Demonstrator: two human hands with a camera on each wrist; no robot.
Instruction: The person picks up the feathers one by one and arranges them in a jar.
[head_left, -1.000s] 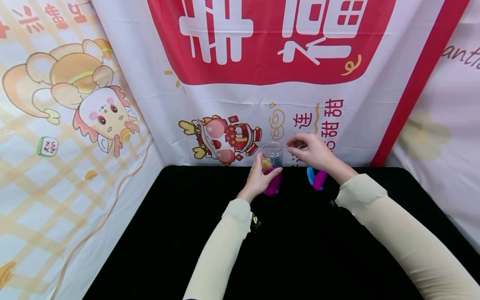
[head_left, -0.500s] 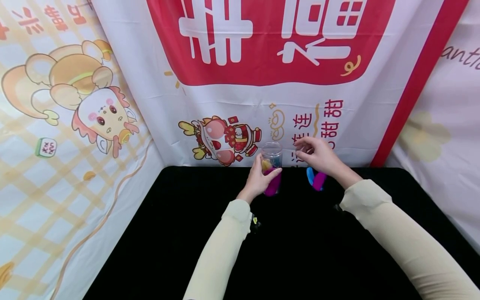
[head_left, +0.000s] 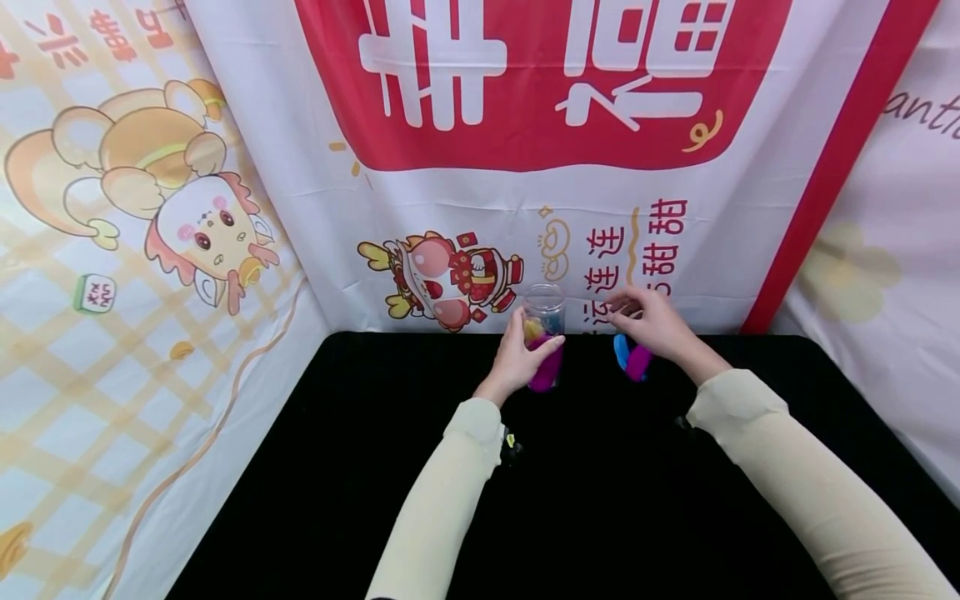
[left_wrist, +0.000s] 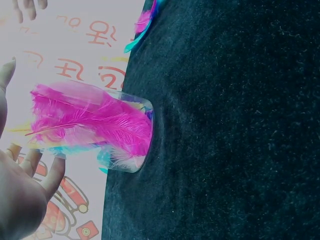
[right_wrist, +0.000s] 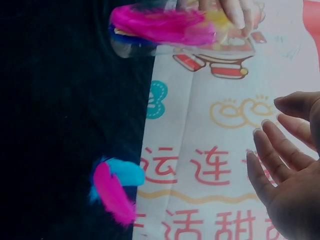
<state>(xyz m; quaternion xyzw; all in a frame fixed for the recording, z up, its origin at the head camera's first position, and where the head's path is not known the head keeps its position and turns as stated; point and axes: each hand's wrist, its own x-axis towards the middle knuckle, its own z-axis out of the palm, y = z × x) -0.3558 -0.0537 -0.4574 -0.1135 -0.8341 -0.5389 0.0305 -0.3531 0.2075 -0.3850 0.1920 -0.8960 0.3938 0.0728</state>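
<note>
A clear plastic jar [head_left: 545,298] stands upright near the far edge of the black table, and my left hand [head_left: 517,357] grips it with the thumb across its front. Packed inside are feathers [left_wrist: 100,120], mostly magenta, with some yellow, blue and white. To the jar's right, my right hand [head_left: 654,323] hovers with relaxed, slightly bent fingers and nothing between them. Below it on the table lies a small pile of loose feathers [right_wrist: 117,187], magenta and bright blue. The right wrist view shows this hand's fingers spread apart from the pile.
The black cloth-covered table [head_left: 585,508] ends just behind the jar and the loose feathers. A white printed backdrop [head_left: 450,196] with red lettering rises directly behind that edge. Another printed curtain [head_left: 150,350] hangs at the left side.
My right hand has drawn away from the jar's mouth, moving right and slightly down toward the loose feathers. The left hand and the jar have stayed in place.
</note>
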